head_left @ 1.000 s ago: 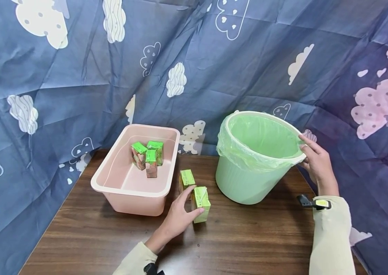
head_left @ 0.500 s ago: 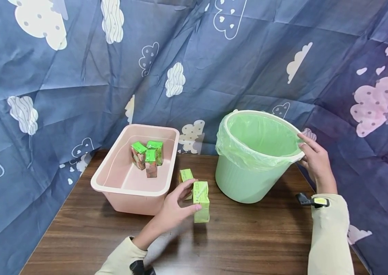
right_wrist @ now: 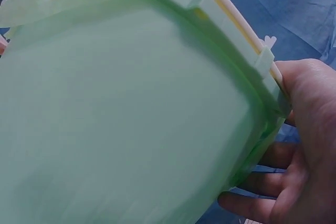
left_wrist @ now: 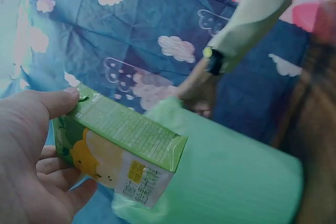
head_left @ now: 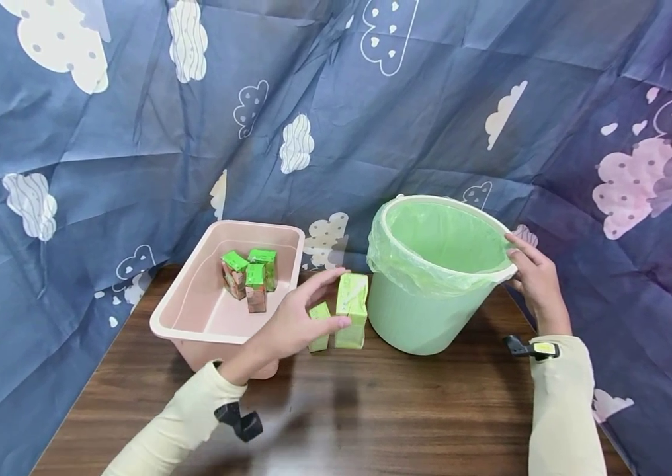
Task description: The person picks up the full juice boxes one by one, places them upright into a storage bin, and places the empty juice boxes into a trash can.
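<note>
Raised above the table, a green drink carton [head_left: 351, 304] is pinched between the thumb and fingers of my left hand [head_left: 291, 324]. The left wrist view shows the carton [left_wrist: 126, 140] tilted, its printed side and a yellow label visible. A second green carton [head_left: 319, 328] stands on the table behind that hand, partly covered. My right hand [head_left: 535, 277] grips the rim of a light green trash bin [head_left: 419, 317], lined with a clear green bag [head_left: 449, 231]. In the right wrist view, fingers of the right hand [right_wrist: 310, 145] curl round the rim.
Left of the bin stands a pink plastic tub [head_left: 193, 330] holding several small cartons [head_left: 256, 291] with green tops. All stand on a dark wooden table [head_left: 383, 410]. A blue cloud-print cloth [head_left: 336, 165] hangs behind.
My left hand has lifted the green carton off the table and moved it up and away from me, towards the bin. The right hand stays on the bin's rim.
</note>
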`<state>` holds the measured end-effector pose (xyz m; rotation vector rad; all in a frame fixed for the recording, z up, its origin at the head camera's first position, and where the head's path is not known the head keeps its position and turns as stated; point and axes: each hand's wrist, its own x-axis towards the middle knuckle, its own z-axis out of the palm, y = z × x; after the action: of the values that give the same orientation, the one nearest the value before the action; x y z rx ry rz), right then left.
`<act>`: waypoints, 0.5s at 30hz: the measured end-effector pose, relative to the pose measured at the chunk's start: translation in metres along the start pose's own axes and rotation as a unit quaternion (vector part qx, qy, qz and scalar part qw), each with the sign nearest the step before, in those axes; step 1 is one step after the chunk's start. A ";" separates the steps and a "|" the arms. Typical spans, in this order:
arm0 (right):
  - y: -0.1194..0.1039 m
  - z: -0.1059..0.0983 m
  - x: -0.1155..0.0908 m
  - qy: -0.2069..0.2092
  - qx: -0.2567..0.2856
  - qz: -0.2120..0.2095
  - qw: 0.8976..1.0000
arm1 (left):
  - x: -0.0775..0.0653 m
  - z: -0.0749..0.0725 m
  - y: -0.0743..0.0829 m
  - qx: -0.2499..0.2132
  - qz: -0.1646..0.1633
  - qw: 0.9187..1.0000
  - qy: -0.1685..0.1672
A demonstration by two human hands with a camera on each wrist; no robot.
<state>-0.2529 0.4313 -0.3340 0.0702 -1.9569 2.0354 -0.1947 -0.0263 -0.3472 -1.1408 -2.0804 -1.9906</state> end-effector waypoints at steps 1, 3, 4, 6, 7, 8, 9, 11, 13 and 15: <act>0.001 0.000 0.000 0.000 -0.001 0.000 1.000 | 0.006 -0.002 0.004 -0.003 0.006 1.000 0.001; 0.001 0.000 0.001 0.002 -0.002 -0.002 1.000 | 0.021 -0.005 0.014 -0.015 0.033 0.999 0.005; 0.001 0.000 0.002 0.003 -0.002 -0.002 1.000 | 0.028 -0.006 0.019 -0.024 0.044 0.999 0.010; 0.002 0.000 0.003 0.007 -0.004 -0.002 1.000 | 0.041 -0.009 0.029 -0.041 0.062 0.997 0.024; 0.002 0.000 0.003 0.009 -0.006 -0.002 1.000 | 0.048 -0.010 0.033 -0.052 0.070 0.996 0.030; 0.002 0.000 0.004 0.011 -0.009 -0.001 1.000 | 0.055 -0.010 0.037 -0.062 0.075 0.995 0.036; 0.003 0.000 0.004 0.012 -0.009 0.000 1.000 | 0.061 -0.011 0.041 -0.069 0.075 0.994 0.040; 0.004 0.000 0.003 0.013 -0.011 0.001 1.000 | 0.074 -0.010 0.047 -0.085 0.071 0.993 0.044; 0.005 0.000 0.003 0.013 -0.011 0.001 1.000 | 0.087 -0.008 0.050 -0.102 0.065 0.992 0.045; 0.006 0.000 0.003 0.010 -0.009 0.002 1.000 | 0.100 -0.006 0.050 -0.115 0.058 0.991 0.045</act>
<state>-0.2571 0.4317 -0.3386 0.0399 -1.9654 2.0122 -0.2438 0.0100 -0.2532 -1.1518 -1.7364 -2.2228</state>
